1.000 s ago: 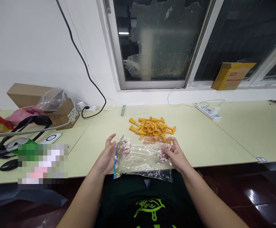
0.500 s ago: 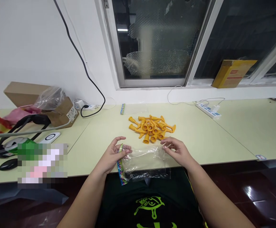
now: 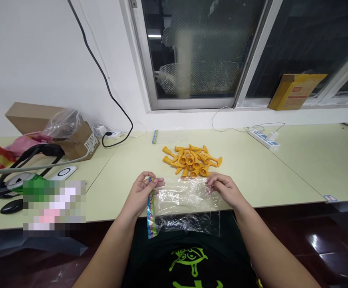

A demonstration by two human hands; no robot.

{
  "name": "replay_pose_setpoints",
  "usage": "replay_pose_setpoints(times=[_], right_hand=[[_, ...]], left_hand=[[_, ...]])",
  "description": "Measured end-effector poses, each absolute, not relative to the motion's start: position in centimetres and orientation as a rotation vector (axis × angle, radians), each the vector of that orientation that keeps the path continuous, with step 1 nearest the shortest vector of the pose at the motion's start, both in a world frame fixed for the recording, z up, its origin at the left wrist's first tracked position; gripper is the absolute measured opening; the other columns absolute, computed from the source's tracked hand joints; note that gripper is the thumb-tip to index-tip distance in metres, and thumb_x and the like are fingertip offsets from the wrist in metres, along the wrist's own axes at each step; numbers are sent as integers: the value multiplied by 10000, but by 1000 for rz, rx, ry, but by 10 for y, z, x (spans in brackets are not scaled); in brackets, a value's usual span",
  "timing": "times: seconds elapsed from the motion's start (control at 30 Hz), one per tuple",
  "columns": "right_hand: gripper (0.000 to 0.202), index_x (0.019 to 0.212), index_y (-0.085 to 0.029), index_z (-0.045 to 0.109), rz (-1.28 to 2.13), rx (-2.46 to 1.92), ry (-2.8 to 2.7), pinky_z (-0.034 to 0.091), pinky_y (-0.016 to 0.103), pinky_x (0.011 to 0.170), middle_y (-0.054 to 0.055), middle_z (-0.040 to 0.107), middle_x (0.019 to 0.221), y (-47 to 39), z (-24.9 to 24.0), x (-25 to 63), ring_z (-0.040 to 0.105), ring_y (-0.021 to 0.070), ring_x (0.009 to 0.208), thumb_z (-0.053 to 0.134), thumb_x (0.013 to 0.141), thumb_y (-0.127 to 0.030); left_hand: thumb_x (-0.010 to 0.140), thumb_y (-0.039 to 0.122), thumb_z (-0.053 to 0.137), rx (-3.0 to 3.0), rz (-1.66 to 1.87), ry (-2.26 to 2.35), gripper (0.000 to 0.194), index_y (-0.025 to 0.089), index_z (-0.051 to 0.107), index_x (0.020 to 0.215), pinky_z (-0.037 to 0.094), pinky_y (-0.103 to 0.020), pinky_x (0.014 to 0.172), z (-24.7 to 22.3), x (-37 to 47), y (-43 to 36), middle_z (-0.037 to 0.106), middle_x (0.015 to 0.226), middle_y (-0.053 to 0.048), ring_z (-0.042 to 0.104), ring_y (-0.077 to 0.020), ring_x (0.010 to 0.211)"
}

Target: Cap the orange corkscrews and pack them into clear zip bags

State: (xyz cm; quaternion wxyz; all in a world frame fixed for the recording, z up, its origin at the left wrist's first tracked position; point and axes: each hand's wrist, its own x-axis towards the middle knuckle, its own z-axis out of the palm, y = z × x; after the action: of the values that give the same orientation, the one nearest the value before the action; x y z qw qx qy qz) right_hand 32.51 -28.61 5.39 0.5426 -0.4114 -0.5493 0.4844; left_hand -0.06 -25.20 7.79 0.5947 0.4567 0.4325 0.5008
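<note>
A clear plastic bag (image 3: 182, 202) with a colourful printed strip along its left end stretches between my hands, over the table's front edge. My left hand (image 3: 140, 193) pinches the bag at the upper part of the strip, thumb on top. At the bag's upper right corner, my right hand (image 3: 225, 189) holds the film between thumb and fingers. Just beyond the bag lies a pile of yellow-orange plastic pieces (image 3: 190, 160) with flared, cup-like ends. The bag's upper edge overlaps the nearest pieces in view.
Another clear bag (image 3: 170, 137) lies flat behind the pile on the table (image 3: 126, 172). Power strips (image 3: 263, 139) sit near the wall. At left are a cardboard box (image 3: 79, 142), a black frame, a black mouse (image 3: 12, 206) and a green item. A yellow carton (image 3: 298, 92) leans against the window.
The bag has been raised slightly and spread wider, its upper edge now nearer the pile. My left hand has moved up a little, and my right hand slightly rightward.
</note>
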Motion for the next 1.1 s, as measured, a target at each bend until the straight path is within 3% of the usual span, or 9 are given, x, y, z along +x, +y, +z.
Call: replay_pose_setpoints(times=[0.13,0.27,0.37,0.53,0.67,0.77,0.9,1.1], right_hand=[[137,877,-239,814,1179,-1017,-1145,615,362,737,58,691,1059,-281,48,326,638,177,788,724,842,-336],[292,1106,-255,799,1174,-1018,-1069,596,360,820,61,693,1214,-279,48,329,664,169,838,785,853,-399],[392,1205,-275,760,1182,-1026,-1088,597,370,833,72,692,1286,-278,51,329,682,186,880,817,845,-422],[592,1391,-374,608,1170,-982,-1025,601,433,973,75,611,1422,-282,52,326,683,250,1149,832,845,-416],[701,1484,-406,462,1326,-940,-1069,612,496,982,85,634,1385,-290,47,321,731,248,1105,813,876,-420],[642,1406,-362,515,1309,-954,-1106,640,501,923,57,704,1212,-292,41,315,765,212,917,835,854,-430],[396,1045,-231,701,1189,-1040,-1111,656,426,840,17,713,839,-288,35,310,743,194,773,856,804,-505],[426,939,-195,741,1136,-1117,-1092,654,382,767,30,731,770,-285,30,312,743,197,715,884,744,-546]], left_hand=[[807,376,881,958,1148,882,465,302,580,1154,600,-378,981,76,-4,-253,793,1146,-53,766,-224,1072],[821,381,866,1017,953,803,266,199,717,945,623,-423,970,69,-12,-258,757,1242,-111,719,-286,1182],[777,346,903,1090,883,838,255,158,782,899,642,-382,917,62,-12,-260,758,1209,-133,738,-271,1100],[705,325,952,1030,1090,897,309,172,807,932,646,-367,928,51,-1,-256,744,1248,-102,751,-250,1066],[702,335,954,954,1251,894,358,195,813,999,616,-416,1025,47,7,-256,758,1230,-83,740,-275,1138],[730,385,934,959,1278,914,406,196,816,1069,585,-443,1077,43,11,-256,771,1225,-102,723,-282,1179],[754,461,900,1038,1246,969,399,191,833,1041,549,-431,1121,38,11,-255,771,1250,-124,679,-295,1262],[710,464,921,1151,1149,1041,461,181,829,1062,565,-449,1093,36,-1,-251,775,1240,-132,716,-295,1192]])
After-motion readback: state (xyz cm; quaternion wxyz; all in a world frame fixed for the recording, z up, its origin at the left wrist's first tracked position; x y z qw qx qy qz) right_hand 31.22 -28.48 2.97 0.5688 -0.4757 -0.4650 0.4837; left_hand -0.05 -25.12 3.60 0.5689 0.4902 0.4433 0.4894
